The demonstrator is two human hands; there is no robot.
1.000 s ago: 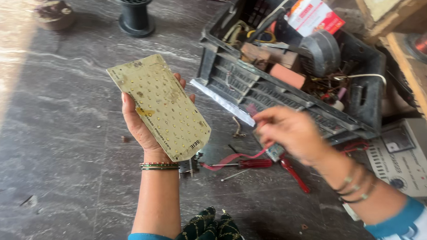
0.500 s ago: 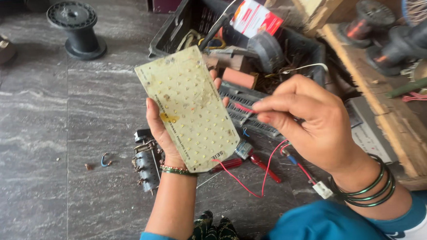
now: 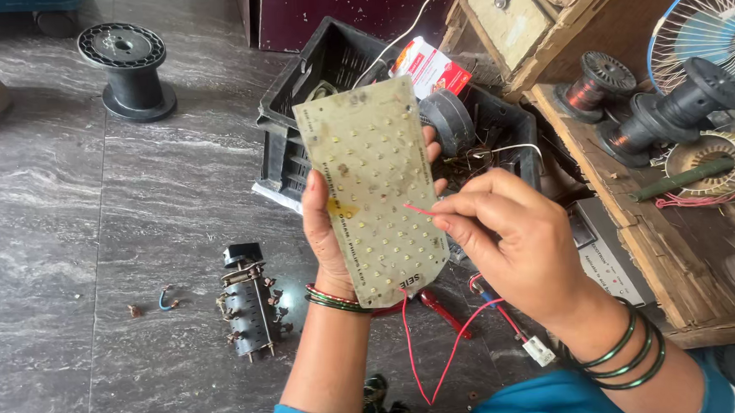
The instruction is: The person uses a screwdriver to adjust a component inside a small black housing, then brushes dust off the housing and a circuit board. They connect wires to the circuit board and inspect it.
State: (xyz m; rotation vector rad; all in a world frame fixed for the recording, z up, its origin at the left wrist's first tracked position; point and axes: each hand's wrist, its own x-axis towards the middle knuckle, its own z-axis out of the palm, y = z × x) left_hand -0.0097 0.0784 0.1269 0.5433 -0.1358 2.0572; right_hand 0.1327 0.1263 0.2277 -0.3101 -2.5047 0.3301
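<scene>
While a pale circuit board [image 3: 375, 189] is gripped upright by the left hand [image 3: 329, 234], a thin red wire [image 3: 418, 210] is pinched at its face by the right hand [image 3: 516, 245].

Grey veined stone floor [image 3: 61, 273] taking daylight from the upper left. Worn wooden shelving [image 3: 627, 210] standing along the right, carrying wire spools [image 3: 600, 77] and a fan grille [image 3: 709, 12]. Black plastic crate [image 3: 294, 93] sitting on the floor by a dark maroon cabinet [image 3: 349, 6]. Empty black reel [image 3: 125, 68] lying far left.
</scene>
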